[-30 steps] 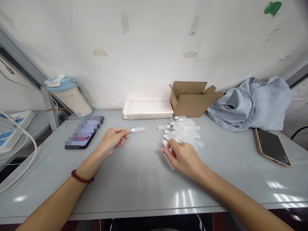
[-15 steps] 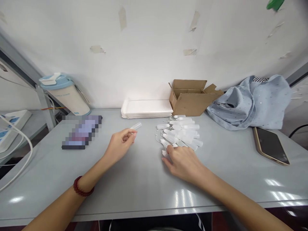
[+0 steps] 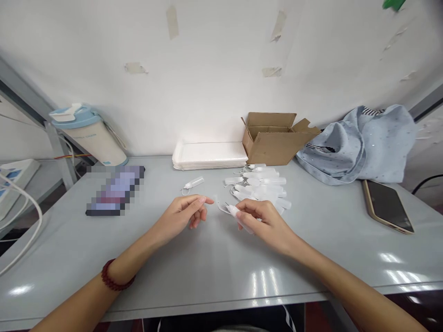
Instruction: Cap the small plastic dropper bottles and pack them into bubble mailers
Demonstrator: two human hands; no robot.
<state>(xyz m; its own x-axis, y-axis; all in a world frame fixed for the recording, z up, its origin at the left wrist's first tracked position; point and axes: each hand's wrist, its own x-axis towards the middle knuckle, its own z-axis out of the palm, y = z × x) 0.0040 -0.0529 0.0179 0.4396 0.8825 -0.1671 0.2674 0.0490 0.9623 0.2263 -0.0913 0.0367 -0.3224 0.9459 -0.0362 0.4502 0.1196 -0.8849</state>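
My right hand [image 3: 261, 223] grips a small white needle-tip bottle [image 3: 233, 210]. Its thin tip and looped cap strap point left, toward my other hand, while the fingers cover most of its body. Just left of that tip, my left hand [image 3: 188, 211] is raised with nothing visible in it, the index finger stretched out and the others loosely bent. Beyond it, a single needle-tip bottle [image 3: 194, 183] lies on its side on the table. Behind my right hand is a pile of similar translucent bottles [image 3: 265, 186], most with their tips toward the left.
Against the wall stand a stack of white flat packs [image 3: 211, 154] and an open cardboard box [image 3: 278, 145]. A pale blue cloth bag [image 3: 377, 147] and a phone [image 3: 388, 207] occupy the right. To the left are a tumbler [image 3: 95, 138] and a pixelated phone [image 3: 116, 191].
My left hand has let go of its bottle, which stays on the table, and has come right and nearer. My right hand has lifted a bottle from the pile's front edge.
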